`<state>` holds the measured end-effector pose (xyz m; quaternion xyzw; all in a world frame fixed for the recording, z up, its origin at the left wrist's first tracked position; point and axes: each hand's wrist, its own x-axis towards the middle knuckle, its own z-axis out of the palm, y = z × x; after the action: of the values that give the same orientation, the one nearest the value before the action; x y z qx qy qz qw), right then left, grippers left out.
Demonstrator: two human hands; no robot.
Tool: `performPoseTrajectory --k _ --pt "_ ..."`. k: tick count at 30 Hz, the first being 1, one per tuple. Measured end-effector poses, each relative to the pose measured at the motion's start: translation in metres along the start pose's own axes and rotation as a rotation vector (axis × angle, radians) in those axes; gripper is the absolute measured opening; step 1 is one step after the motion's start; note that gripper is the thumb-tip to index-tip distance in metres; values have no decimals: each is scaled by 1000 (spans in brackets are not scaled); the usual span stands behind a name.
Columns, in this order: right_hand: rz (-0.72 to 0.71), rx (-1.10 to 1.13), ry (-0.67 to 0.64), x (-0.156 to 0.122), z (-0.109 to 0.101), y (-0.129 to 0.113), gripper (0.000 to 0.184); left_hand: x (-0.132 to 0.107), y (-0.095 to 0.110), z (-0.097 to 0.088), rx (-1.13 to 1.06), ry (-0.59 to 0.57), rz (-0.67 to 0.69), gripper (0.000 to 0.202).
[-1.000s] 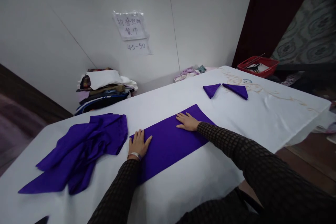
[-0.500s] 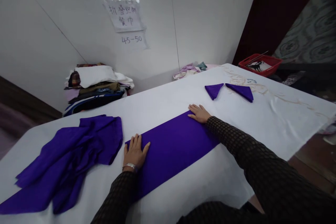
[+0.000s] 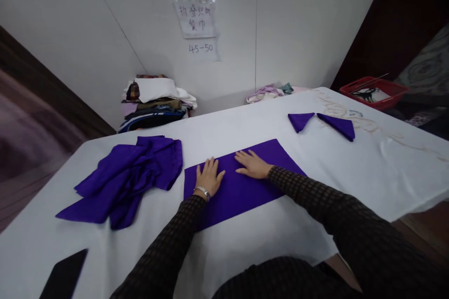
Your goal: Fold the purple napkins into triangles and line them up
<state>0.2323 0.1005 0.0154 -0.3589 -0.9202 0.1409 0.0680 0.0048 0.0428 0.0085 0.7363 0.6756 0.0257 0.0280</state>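
Observation:
A purple cloth folded into a long rectangle (image 3: 245, 187) lies flat on the white-covered table (image 3: 315, 224). My left hand (image 3: 209, 177) rests palm down on its left part, fingers spread. My right hand (image 3: 251, 165) lies flat on its middle, fingers stretched out. Both hands hold nothing. A heap of loose purple cloths (image 3: 129, 175) lies to the left of the rectangle. Two purple cloths folded into triangles (image 3: 322, 122) sit farther back on the right.
A stack of folded clothes (image 3: 154, 103) stands against the wall behind the table. Small crumpled cloths (image 3: 268, 93) lie at the table's far edge. A red basket (image 3: 375, 91) is at the far right. A dark flat object (image 3: 63, 275) sits at the near left. A paper note (image 3: 196, 21) hangs on the wall.
Both hands have moved toward each other along the purple rectangle, the right hand from its far end to its middle. The camera view has shifted to the left.

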Motion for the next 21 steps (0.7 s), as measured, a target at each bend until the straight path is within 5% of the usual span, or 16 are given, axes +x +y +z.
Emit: performPoseTrajectory --k 3,5,9,14,21 --pt "-43 -7 -6 21 19 -25 67 4 17 4 -9 -20 49 55" --pt "-40 -10 1 27 23 -19 66 7 18 8 -20 -30 12 57" --pt "68 -26 28 9 12 35 65 8 12 14 -28 -19 -10 61" --pt "379 -66 73 -37 -8 116 62 8 11 14 -19 -16 -10 61" --pt "551 341 306 -54 -33 162 51 9 12 14 8 -22 -15 62"
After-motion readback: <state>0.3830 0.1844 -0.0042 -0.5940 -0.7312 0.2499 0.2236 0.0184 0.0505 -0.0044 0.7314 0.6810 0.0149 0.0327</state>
